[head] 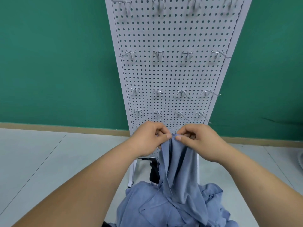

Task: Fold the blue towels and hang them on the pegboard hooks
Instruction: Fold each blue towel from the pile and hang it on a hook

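Note:
A blue towel (177, 166) hangs bunched from both my hands, lifted out of a heap of blue towels (144, 205) at the bottom of the view. My left hand (147, 138) pinches the towel's top edge between thumb and fingers. My right hand (198, 140) pinches the same edge right beside it, thumbs almost touching. Behind them stands the white pegboard (172, 71) with rows of bare metal hooks (158, 54).
The pegboard leans against a green wall (57, 63) on white legs (132, 174) over a pale tiled floor (41, 158). A black object (154, 172) sits under the board behind the towel. Something white lies at the far right edge (300, 161).

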Tool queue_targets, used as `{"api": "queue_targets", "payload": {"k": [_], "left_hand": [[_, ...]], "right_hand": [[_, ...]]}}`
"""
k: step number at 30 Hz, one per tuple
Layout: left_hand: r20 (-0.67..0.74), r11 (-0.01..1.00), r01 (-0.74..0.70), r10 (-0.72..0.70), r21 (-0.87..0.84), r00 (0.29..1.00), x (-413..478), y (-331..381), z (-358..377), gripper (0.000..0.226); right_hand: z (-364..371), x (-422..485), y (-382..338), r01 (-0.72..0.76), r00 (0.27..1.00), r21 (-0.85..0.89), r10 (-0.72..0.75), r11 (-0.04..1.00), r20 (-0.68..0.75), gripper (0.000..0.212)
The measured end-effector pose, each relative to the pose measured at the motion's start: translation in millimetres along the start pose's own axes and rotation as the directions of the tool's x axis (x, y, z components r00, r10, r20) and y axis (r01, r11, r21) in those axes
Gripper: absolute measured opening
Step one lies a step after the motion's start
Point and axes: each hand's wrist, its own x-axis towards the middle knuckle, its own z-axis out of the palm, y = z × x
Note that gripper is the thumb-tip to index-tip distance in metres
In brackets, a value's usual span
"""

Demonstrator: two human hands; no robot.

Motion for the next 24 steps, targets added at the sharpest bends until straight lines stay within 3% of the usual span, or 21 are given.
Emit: {"api": "queue_targets", "payload": {"k": [4, 11, 15, 18, 20, 24], "left_hand": [[-0.123, 0.998, 0.053, -0.049, 0.034, 0.991, 1.8, -2.0, -11.2, 0.011], [-0.318, 0.919, 0.233, -0.128, 0.318, 0.939, 7.8, -34.8, -28.9, 0.019], [-0.178, 0.909, 0.193, -0.135, 0.37, 0.975, 3.8, -28.5, -18.7, 0.004], [0.005, 0.975, 0.05, -0.053, 0.217, 0.999, 0.0, -12.1, -7.5, 0.039], [0.071, 0.997, -0.001, -0.004, 0.075, 0.997, -2.1, -1.0, 0.2, 0.047], [0.097, 1.0, -0.021, 0.021, -0.004, 0.995, -2.1, 6.4, 13.3, 0.012]], "right_hand": [[-13.2, -1.0, 15.5, -0.072, 0.992, -0.006, 0.073, 0.997, 0.101, 0.014], [-37.9, -6.5, 44.7, -0.175, 0.984, -0.146, 0.175, 0.974, -0.012, 0.013], [-27.7, -5.6, 38.2, -0.108, 0.992, -0.168, 0.096, 0.98, -0.077, 0.012], [-14.4, -3.3, 21.5, -0.025, 0.997, -0.133, 0.015, 0.991, -0.078, 0.009], [-6.2, -2.1, 11.3, 0.028, 0.998, -0.118, -0.035, 0.993, -0.057, 0.007], [2.5, -0.7, 0.7, 0.059, 0.997, -0.063, -0.062, 0.996, -0.039, 0.004]]}}
